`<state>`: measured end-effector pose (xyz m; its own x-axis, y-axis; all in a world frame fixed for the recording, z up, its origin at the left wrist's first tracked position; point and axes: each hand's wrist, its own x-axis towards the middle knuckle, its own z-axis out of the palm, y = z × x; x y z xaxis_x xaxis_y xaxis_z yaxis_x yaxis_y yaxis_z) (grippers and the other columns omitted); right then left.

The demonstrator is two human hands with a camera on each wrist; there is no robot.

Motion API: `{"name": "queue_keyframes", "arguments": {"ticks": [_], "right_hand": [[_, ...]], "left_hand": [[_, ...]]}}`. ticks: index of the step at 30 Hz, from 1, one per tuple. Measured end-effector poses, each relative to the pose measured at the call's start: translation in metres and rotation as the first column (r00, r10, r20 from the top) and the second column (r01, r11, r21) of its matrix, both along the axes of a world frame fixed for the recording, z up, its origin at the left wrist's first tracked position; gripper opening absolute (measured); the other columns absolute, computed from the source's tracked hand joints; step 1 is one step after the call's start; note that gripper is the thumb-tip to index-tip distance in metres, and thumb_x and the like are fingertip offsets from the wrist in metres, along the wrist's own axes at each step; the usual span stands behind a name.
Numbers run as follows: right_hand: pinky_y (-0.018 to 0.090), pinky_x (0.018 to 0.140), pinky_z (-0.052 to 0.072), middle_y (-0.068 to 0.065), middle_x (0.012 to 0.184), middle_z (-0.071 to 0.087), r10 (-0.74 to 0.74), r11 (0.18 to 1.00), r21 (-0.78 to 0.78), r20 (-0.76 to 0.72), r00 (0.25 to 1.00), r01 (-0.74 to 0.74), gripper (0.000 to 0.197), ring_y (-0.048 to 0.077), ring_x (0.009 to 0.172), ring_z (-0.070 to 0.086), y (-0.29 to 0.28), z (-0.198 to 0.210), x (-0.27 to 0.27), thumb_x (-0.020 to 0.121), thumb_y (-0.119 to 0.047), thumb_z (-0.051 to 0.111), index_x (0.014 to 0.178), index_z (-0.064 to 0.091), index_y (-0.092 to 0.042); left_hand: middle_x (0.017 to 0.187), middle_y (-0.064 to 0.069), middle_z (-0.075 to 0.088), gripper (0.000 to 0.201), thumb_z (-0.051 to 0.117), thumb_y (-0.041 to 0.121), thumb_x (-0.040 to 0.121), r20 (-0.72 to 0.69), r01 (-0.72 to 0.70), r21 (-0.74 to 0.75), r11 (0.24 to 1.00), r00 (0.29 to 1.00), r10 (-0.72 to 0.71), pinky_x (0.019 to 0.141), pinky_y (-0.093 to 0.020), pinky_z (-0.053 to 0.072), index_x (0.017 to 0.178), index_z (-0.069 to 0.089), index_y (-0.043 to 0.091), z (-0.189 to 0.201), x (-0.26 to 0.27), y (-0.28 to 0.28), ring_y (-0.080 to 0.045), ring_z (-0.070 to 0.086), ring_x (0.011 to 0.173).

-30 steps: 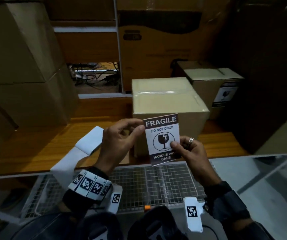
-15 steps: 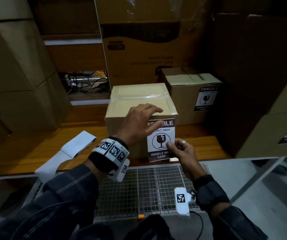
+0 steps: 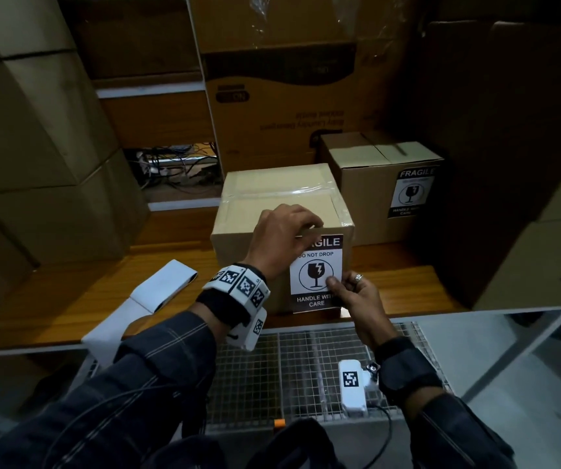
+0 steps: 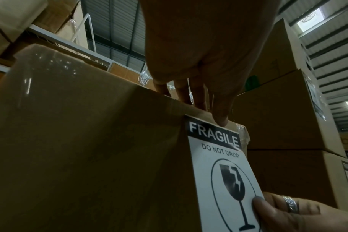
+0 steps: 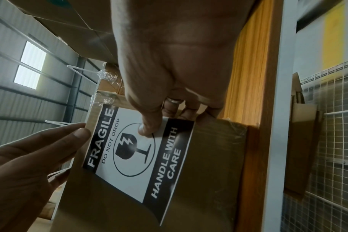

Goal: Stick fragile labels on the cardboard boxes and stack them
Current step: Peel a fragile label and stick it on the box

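White label backing strips (image 3: 157,292) lie on the wooden bench (image 3: 69,299), left of the taped cardboard box (image 3: 248,252). The left hand (image 3: 282,238), fingers straight, presses the top edge of the fragile label (image 3: 316,265) against the box's front face. The right hand (image 3: 357,296) has a pinching grip on the label's lower right side. Right of and behind the box stands a labelled box (image 3: 367,191).

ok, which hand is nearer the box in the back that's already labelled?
Right. The right hand pinches the label's lower right edge, nearer the labelled box; the left hand presses its top, further left.
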<state>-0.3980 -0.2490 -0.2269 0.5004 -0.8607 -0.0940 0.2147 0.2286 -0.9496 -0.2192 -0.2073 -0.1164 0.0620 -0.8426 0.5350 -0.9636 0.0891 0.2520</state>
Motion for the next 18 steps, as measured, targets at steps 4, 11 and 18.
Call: {"name": "queue_keyframes", "arguments": {"ticks": [4,11,18], "right_hand": [[0.031,0.078,0.06,0.008,0.109,0.077,-0.011,1.0,0.002,-0.018,1.0,0.012,0.022,0.022,0.101,0.074,-0.003,-0.002,0.0,0.096,-0.014,0.066,0.117,0.064,-0.007],[0.036,0.079,0.062,0.008,0.107,0.077,-0.017,1.0,0.011,-0.03,0.999,0.017,0.02,0.024,0.099,0.075,-0.006,-0.003,0.001,0.096,-0.015,0.066,0.114,0.064,-0.007],[0.033,0.076,0.062,0.01,0.11,0.076,-0.01,1.0,0.025,-0.026,1.0,0.011,0.023,0.024,0.099,0.075,-0.007,-0.002,0.002,0.096,-0.015,0.066,0.117,0.063,-0.006]], "left_hand": [[0.111,0.005,0.071,0.019,0.074,0.03,0.09,0.007,-0.025,-0.012,1.0,1.0,0.025,0.091,-0.039,0.041,0.108,0.071,0.024,-0.003,-0.002,-0.001,-0.016,0.06,0.104],[0.108,0.008,0.067,0.025,0.079,0.035,0.084,0.029,-0.07,-0.036,0.997,0.997,0.071,0.089,-0.036,0.036,0.104,0.066,0.026,-0.009,-0.007,-0.004,-0.015,0.057,0.102],[0.107,0.009,0.067,0.024,0.079,0.032,0.084,0.02,-0.082,-0.044,0.996,0.996,0.083,0.09,-0.037,0.039,0.104,0.066,0.026,-0.011,-0.008,-0.004,-0.015,0.058,0.102]]}}
